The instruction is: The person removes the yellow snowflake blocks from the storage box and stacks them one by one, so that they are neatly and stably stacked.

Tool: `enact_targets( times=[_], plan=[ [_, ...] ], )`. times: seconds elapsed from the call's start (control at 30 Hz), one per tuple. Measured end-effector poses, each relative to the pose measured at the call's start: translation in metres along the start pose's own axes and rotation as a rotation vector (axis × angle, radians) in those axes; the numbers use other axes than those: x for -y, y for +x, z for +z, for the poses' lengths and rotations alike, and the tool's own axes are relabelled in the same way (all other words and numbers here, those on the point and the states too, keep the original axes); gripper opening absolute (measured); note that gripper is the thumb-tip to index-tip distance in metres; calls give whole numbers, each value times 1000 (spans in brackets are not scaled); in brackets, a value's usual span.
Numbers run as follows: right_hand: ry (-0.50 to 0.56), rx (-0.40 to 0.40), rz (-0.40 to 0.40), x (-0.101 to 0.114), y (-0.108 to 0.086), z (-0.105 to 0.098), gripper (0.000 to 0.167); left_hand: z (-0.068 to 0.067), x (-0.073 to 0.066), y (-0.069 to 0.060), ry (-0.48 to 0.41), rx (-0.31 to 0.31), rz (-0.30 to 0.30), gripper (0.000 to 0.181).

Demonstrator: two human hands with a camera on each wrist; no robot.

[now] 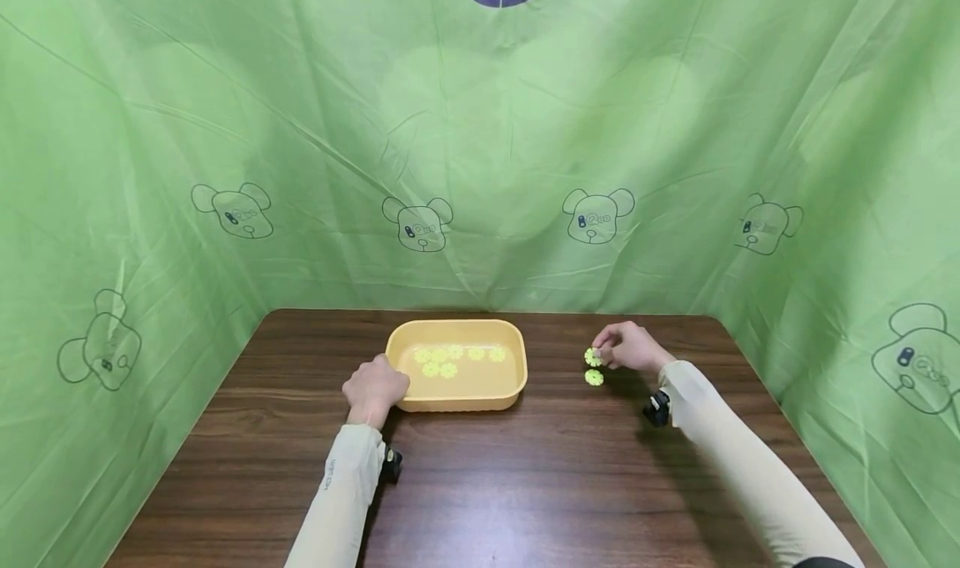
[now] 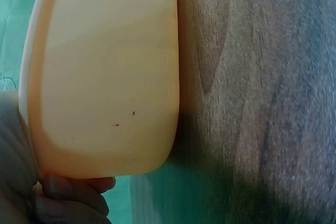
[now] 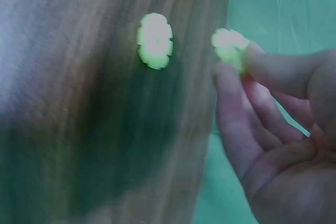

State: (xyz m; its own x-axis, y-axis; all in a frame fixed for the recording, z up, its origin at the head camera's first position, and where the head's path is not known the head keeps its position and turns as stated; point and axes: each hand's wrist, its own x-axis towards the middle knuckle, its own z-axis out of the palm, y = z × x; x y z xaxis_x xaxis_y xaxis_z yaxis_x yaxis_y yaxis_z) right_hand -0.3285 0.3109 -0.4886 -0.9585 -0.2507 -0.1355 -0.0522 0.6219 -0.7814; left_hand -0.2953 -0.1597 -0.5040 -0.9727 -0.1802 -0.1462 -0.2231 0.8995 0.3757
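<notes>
A yellow rectangular plastic tub point(image 1: 457, 401) stands on the table, and several flat yellow-green flower-shaped pieces point(image 1: 447, 370) lie on its floor. My left hand point(image 1: 375, 387) grips the tub's near left corner; in the left wrist view the fingers point(image 2: 73, 195) curl under the rim and the tub wall point(image 2: 105, 77) fills the middle. Well to the right of the tub, my right hand point(image 1: 632, 348) pinches one flower-shaped piece point(image 3: 229, 47) between thumb and fingertips. A second flower-shaped piece point(image 3: 155, 41) lies flat on the table just nearer than the held one.
The dark wood-grain table point(image 1: 495, 485) ends at a green curtain point(image 1: 510, 259) behind and at both sides. Dark wrist cameras point(image 1: 657, 409) sit on both wrists. Table surface lies between the tub and my right hand.
</notes>
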Motion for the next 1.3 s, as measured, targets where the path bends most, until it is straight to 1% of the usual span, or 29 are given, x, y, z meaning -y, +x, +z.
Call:
enact_targets(
  times=[0.13, 0.23, 0.27, 0.53, 0.63, 0.87, 1.3],
  plan=[
    [95, 70, 22, -11, -2, 7, 15, 1, 0, 0, -6, -5, -5, 42],
    [135, 77, 66, -18, -3, 10, 16, 2, 0, -1, -7, -4, -8, 43],
    [133, 79, 74, -19, -4, 11, 16, 2, 0, -1, -9, -2, -8, 43],
    [93, 91, 100, -24, -3, 13, 16, 3, 0, -2, -14, -5, -12, 43],
    [76, 93, 96, -25, -3, 14, 16, 3, 0, -3, -19, -4, -13, 44],
    [-9, 76, 93, -22, -7, 17, 15, 2, -1, -4, -26, -3, -15, 44],
    [-90, 36, 100, -20, -7, 19, 16, 3, -1, -3, -27, -11, -14, 43]
  ],
)
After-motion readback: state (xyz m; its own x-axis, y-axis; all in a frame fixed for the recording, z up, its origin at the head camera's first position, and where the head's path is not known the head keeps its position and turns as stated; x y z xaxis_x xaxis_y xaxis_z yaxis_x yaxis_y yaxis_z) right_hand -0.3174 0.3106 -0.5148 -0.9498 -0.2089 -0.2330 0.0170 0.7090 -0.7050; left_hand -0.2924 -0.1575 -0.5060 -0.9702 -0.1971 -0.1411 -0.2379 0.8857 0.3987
